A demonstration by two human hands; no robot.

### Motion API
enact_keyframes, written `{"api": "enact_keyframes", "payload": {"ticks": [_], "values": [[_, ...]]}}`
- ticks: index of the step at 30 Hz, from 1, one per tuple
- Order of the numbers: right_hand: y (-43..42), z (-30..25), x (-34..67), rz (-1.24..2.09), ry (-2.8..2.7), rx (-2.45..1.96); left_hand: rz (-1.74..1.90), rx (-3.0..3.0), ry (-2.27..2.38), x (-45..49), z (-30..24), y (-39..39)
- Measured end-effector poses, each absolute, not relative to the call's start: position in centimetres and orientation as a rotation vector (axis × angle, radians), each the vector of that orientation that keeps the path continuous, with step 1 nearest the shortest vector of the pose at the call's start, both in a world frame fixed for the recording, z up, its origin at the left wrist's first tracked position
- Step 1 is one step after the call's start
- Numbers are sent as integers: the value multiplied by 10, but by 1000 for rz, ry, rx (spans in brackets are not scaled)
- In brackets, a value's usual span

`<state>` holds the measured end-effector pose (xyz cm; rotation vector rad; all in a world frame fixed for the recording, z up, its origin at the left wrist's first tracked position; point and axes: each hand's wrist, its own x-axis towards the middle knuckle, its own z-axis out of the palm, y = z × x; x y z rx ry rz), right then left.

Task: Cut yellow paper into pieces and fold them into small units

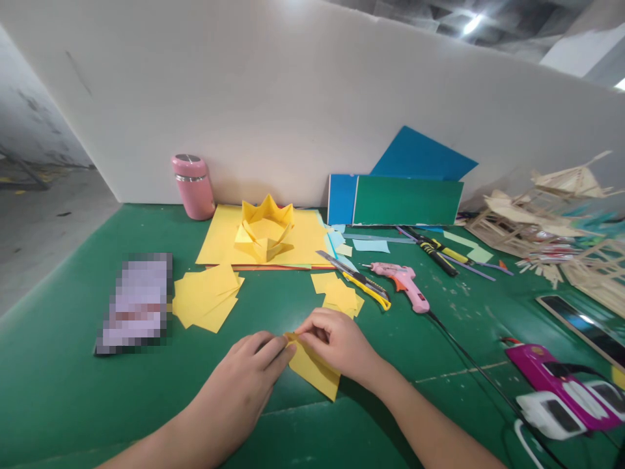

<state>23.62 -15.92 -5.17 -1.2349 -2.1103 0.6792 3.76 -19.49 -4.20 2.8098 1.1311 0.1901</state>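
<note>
Between my hands at the front of the green table lies a piece of yellow paper (315,371), partly folded at its upper edge. My left hand (256,365) has its fingers closed on the paper's upper left corner. Thumb and fingertips of my right hand (336,342) pinch the same edge just to the right. The fingertips hide part of the fold. Beyond them, a ring of folded yellow paper points (267,228) stands on large yellow sheets (215,241). Loose yellow paper pieces lie left (205,296) and right (336,290) of my hands.
A utility knife (366,286) with its blade out and a pink glue gun (403,283) lie to the right, its cord trailing to a purple power strip (561,384). Pliers (434,254), a phone (586,326) and stick models (527,221) are farther right. A pink flask (195,189) stands back left.
</note>
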Motion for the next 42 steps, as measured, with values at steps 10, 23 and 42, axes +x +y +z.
{"api": "enact_keyframes", "payload": {"ticks": [10, 23, 42], "values": [[-162, -52, 237, 566, -2160, -1098, 197, 2847, 1187, 38, -55, -197], [-155, -62, 242, 395, -2244, -884, 188, 2820, 1155, 37, -48, -195], [-154, -55, 248, 401, -2349, -782, 79, 2922, 1146, 38, -45, -194]]}}
